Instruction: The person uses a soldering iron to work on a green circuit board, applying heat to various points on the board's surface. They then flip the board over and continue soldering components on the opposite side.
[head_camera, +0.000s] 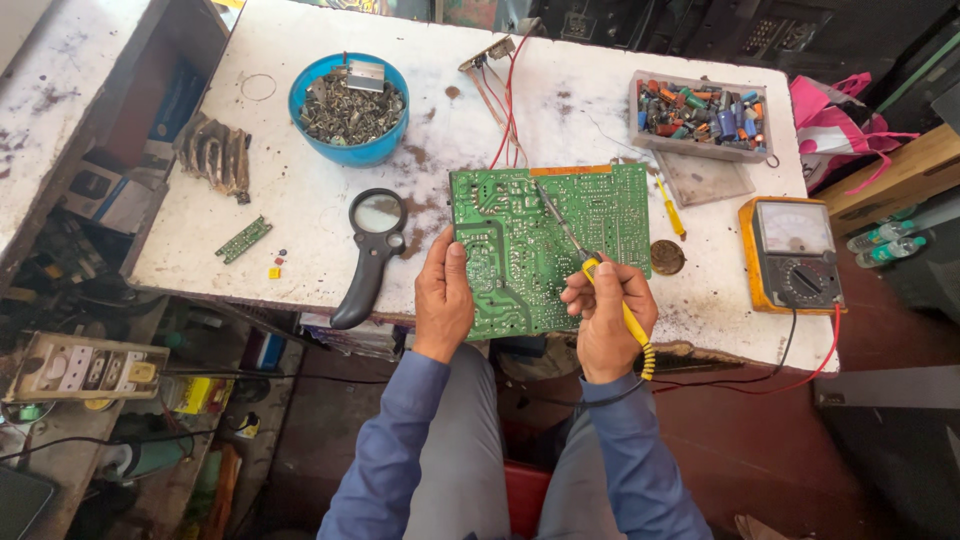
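White and badly stained, the worktop (300, 190) fills the upper and middle part of the head view, with cluttered shelving down the left edge and dark gear along the top; a blue bowl (348, 108) of metal scraps stands at upper left, a clear tray (700, 115) of coloured components at upper right, and a yellow-cased analogue meter (792, 254) at the right, its red and black leads trailing off the front edge; a black-handled magnifying glass (372, 250) lies just left of centre, a small green strip of board (243, 239) further left.

At centre frame the green circuit board (545, 245) lies solder side up, its near edge overhanging the worktop front; the left hand (444, 298) grips its lower left corner, thumb on top and fingers closed under the edge, steadying it; the right hand (606, 312) is closed around the yellow handle of the soldering iron (590, 262), pen-fashion, with the metal shaft slanting up and left so the tip rests on or just above the board's middle; contact cannot be told.

By the look of it, a joint is being heated; the next move would call for a still tip and a firmly held board.
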